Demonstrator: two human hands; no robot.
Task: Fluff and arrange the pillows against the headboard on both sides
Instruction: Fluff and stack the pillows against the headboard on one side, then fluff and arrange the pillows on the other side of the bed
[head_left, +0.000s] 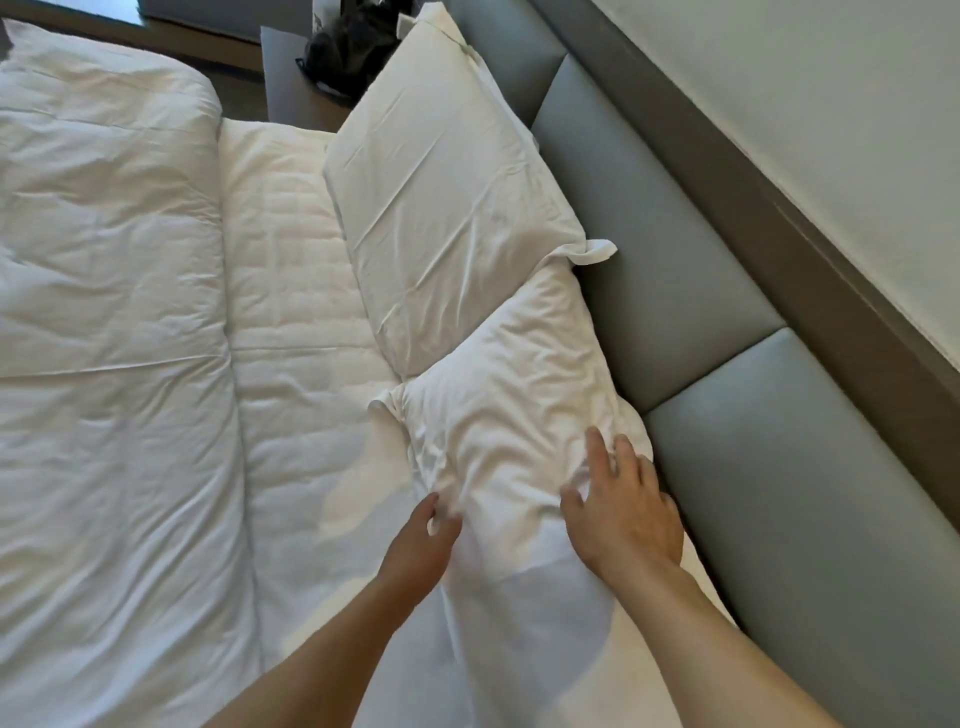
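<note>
— So, where are you with the pillows?

— Both my hands are on the near pillow (509, 415). It lies along the headboard (675, 291), its far end tucked just under the far pillow (441, 208), which already leans against the padding. My left hand (421, 545) pinches a fold of the case at the side facing the mattress (291, 291); my right hand (623, 509) lies on top near the headboard, its fingers (597, 447) spread and fairly straight, pressing rather than gripping.

— What could go wrong from here?

— As I see it, mostly the overlap. If I tug or shake the near pillow hard, its far end could drag the far one off its lean. The case also looks loose and bunched under my left hand, so I might end up pulling cloth only and leave the filling lumpy. And if my right hand pushes too hard, the pillow may wedge down against the headboard instead of standing plump.

— Anything else nearby?

— The duvet (104, 312) is heaped well to the left, clear of my hands. Something dark sits on the bedside surface (291, 88) beyond; I cannot tell what.
</note>
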